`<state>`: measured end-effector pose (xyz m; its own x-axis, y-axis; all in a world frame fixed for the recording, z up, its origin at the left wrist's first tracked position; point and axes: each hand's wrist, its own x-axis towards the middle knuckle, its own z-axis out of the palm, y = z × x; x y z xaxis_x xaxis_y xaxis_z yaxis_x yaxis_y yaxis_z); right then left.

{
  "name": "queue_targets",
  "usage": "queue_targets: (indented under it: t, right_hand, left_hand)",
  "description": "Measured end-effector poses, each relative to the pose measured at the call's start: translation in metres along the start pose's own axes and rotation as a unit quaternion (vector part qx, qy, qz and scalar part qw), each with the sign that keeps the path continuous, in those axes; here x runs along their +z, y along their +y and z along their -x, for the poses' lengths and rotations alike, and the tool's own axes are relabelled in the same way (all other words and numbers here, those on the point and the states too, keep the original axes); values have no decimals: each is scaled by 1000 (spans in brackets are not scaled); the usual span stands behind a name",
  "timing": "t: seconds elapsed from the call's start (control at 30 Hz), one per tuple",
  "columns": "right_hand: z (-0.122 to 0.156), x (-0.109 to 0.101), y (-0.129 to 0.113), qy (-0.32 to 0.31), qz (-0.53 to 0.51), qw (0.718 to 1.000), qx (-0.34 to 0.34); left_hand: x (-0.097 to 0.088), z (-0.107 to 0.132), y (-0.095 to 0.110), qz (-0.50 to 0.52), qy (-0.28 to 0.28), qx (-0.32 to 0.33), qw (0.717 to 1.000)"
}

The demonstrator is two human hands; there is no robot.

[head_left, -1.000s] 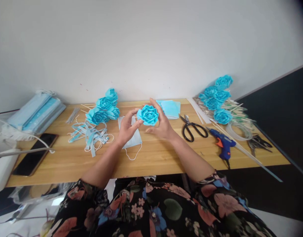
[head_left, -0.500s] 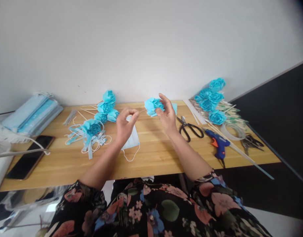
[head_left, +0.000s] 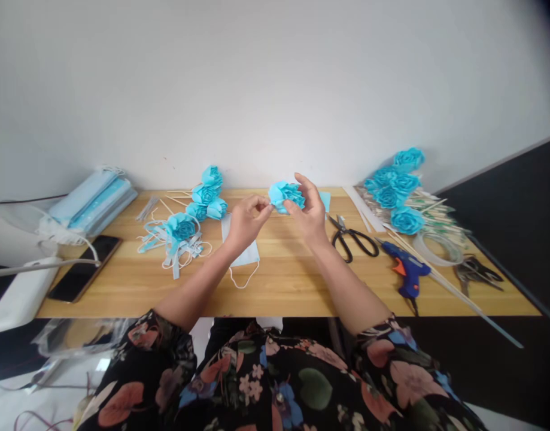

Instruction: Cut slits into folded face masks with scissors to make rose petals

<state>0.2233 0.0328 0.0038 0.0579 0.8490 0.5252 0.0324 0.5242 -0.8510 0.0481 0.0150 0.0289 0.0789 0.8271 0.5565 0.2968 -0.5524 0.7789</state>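
Note:
A blue fabric flower (head_left: 285,196) lies on its side in the air above the middle of the table. My right hand (head_left: 309,211) cups its open end, thumb on the near petals and fingers behind. At the flower's base, my left hand (head_left: 252,218) pinches with thumb and fingertips, where the thin stem meets the petals; the stem is mostly hidden by this hand. Beneath my left forearm and hand is a pale blue face mask (head_left: 245,256) with a white ear loop. A small blue sheet (head_left: 325,200) shows behind my right hand.
Finished blue flowers (head_left: 205,194) and cut mask strips (head_left: 176,263) lie left, near a mask stack (head_left: 93,200) and phone (head_left: 85,269). To the right are scissors (head_left: 353,238), a blue glue gun (head_left: 408,270), a tape roll (head_left: 437,248), pliers (head_left: 474,272) and more flowers (head_left: 386,179).
My left hand has slid right along the stem up to the flower's base. My right hand still holds the flower. The whole view has shifted slightly.

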Motion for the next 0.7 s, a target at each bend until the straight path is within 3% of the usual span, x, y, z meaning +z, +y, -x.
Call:
queue_targets:
  t: [0.3, 0.5, 0.6, 0.7]
  right_hand:
    - [-4, -1, -3, -19, 15, 999, -25]
    - [-8, -4, -22, -83, 6, 996, -28]
    - [-7, -16, -28, -120, -10, 992, -31]
    - [-3, -27, -24, -121, -24, 992, 2]
  left_hand:
    - [-10, -11, -17, -145, -18, 103, 984]
    - [-15, -25, -9, -210, -42, 124, 969]
    - [-47, -48, -1, -276, -17, 136, 951]
    - [-100, -81, -3, -343, 26, 115, 932]
